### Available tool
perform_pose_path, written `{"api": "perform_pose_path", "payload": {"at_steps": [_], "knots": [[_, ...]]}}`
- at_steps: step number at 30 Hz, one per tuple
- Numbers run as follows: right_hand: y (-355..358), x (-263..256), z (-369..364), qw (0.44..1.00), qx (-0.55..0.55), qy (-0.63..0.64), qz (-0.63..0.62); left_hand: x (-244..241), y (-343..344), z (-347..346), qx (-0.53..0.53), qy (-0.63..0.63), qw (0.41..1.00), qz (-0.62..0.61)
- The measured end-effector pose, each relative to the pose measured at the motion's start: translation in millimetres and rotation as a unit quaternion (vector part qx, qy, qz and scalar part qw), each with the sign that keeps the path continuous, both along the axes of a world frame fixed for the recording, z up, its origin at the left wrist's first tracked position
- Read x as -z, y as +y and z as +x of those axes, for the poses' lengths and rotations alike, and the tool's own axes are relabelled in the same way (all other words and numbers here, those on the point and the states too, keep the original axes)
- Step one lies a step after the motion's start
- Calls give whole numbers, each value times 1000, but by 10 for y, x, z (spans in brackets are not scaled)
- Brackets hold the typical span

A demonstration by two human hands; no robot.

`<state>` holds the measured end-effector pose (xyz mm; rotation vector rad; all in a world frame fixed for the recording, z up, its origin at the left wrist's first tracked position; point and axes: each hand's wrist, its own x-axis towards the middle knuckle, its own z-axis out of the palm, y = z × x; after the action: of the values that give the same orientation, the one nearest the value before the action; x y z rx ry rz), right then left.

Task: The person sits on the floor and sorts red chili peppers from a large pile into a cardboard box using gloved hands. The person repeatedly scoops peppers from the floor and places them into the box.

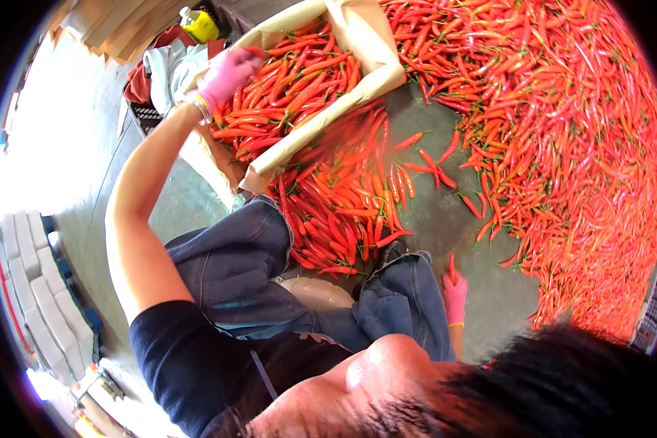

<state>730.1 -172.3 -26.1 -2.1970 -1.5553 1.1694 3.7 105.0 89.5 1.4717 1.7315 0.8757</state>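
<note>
My left hand (231, 76), in a pink glove, is at the left side of an open brown paper-lined box (320, 123) filled with red chili peppers (301, 82). Red shows at its fingertips, but I cannot tell whether it grips a pepper. Low beside my right knee, my right hand (455, 295), also pink-gloved, holds one red chili pepper (451, 265) pointing up. Between the box and my legs lies a loose pile of chili peppers (334, 213); its upper part is blurred by motion.
A huge heap of chili peppers (569, 148) spreads over the grey floor (487, 268) on the right, with strays near it. Behind the box stands a dark crate (145, 115) with cloths (169, 65) and a bottle (200, 24). Stacked pale blocks (44, 290) are far left.
</note>
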Motion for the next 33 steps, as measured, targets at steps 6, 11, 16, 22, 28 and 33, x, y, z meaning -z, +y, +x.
{"api": "perform_pose_path", "payload": {"at_steps": [6,11,16,22,28,33], "knots": [[1198,-1353,-1678,951,-89,231,188,-327,-753,2620,272,-286,896,-202],[811,-1061,-1002,988,-111,71,77,542,-1136,3903,405,-353,797,-276],[-504,71,605,963,-193,-188,18,1658,-1140,4306,488,114,848,170],[1398,988,631,916,-67,-224,326,1896,-1353,3686,550,279,781,103],[2299,1181,503,934,6,-324,151,1487,-927,4144,377,5,926,26],[2068,1142,469,958,-67,-230,160,1804,-92,4530,257,336,904,67]]}}
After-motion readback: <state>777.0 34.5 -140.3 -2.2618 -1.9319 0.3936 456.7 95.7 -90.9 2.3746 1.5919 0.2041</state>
